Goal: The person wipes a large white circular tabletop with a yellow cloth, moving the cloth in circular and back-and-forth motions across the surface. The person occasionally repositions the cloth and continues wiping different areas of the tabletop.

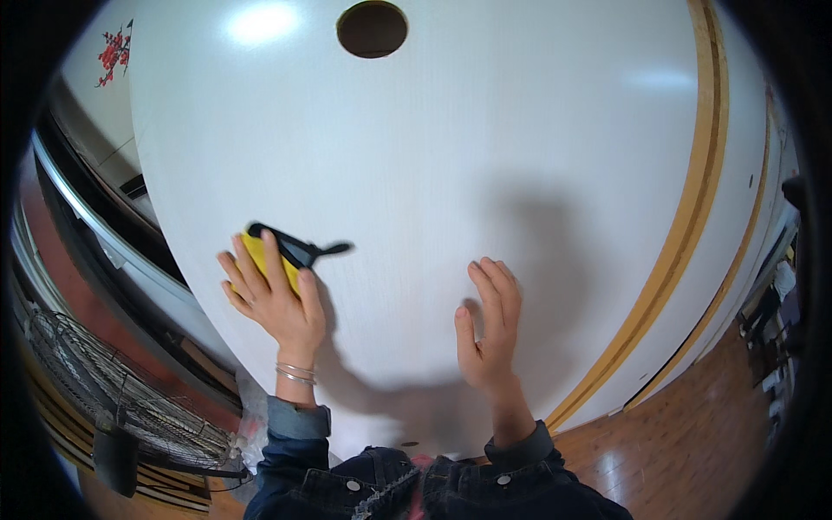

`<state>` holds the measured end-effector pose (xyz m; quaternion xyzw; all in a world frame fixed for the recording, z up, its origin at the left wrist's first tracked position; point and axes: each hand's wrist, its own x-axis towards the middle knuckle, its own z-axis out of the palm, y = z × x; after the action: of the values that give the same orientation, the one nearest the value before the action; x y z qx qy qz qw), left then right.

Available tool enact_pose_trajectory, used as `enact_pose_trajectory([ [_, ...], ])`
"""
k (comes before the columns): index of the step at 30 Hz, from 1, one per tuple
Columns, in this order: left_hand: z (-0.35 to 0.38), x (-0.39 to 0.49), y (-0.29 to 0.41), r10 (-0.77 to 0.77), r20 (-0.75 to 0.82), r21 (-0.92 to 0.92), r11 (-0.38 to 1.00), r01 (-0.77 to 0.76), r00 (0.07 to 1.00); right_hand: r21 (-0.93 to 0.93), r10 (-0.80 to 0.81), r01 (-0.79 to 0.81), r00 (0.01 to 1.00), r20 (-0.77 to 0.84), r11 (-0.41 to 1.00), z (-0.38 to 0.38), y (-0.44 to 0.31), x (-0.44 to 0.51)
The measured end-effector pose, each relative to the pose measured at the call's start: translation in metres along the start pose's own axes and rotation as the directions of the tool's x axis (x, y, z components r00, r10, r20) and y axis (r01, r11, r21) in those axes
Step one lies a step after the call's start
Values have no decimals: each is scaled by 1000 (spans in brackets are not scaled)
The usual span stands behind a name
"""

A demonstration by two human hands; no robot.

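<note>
A large white panel with a round dark hole near its far edge lies before me. My left hand rests over a yellow cloth or pad, its fingers spread across it on the panel's left part. A black-edged tool with a short black handle lies against the yellow piece, partly under my fingers; its exact kind is unclear. Silver bangles circle my left wrist. To the right, my right hand is held over the panel with its fingers loosely bent and nothing in it.
Wooden strips run along the panel's right side, with more white panels beyond. A wire-caged fan stands at lower left beside metal-edged frames and clear plastic wrap. Wooden flooring shows at lower right.
</note>
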<state>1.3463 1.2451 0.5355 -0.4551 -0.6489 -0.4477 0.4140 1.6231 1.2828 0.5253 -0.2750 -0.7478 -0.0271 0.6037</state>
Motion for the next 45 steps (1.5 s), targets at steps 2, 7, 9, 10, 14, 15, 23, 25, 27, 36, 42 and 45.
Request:
enact_pose_trajectory([
  [2, 2, 30, 13, -15, -35, -8, 1000, 15, 999, 28, 27, -27, 1000, -3, 999, -4, 1, -1],
  [7, 9, 83, 71, 94, -50, 6, 996, -94, 994, 34, 108, -108, 994, -5, 994, -13, 7, -4],
  [9, 12, 85, 97, 163, -28, 2, 987, -163, 986, 41, 140, -139, 990, -19, 989, -16, 9, -6],
  [10, 13, 80, 108, 202, 2, -13, 979, -202, 979, 48, 146, -145, 989, -22, 988, -17, 10, -7],
  [14, 17, 38, 128, 344, 78, -86, 937, -338, 936, 67, 153, -151, 988, -34, 986, -19, 14, -8],
  [15, 18, 23, 126, 375, 106, -103, 925, -365, 921, 65, 150, -147, 988, -36, 987, -19, 14, -8],
  [23, 5, -76, 36, 406, 191, -51, 913, -404, 894, 61, 143, -141, 989, -28, 988, -21, 16, -8],
  [25, 3, -68, 15, 344, 157, -23, 938, -345, 926, 65, 139, -137, 990, -28, 988, -24, 18, -9],
  [27, 2, -45, 6, 285, 79, 7, 958, -286, 955, 79, 147, -145, 989, -24, 986, -27, 20, -11],
  [36, 13, 97, 88, 245, -37, 14, 970, -244, 969, 144, 243, -237, 970, -24, 961, -33, 26, -15],
  [42, 21, 68, 163, 389, 88, -123, 918, -378, 917, 103, 239, -234, 970, -37, 967, -36, 28, -15],
  [45, 24, 31, 161, 482, 92, -134, 873, -469, 871, 87, 237, -231, 970, -62, 969, -36, 29, -14],
])
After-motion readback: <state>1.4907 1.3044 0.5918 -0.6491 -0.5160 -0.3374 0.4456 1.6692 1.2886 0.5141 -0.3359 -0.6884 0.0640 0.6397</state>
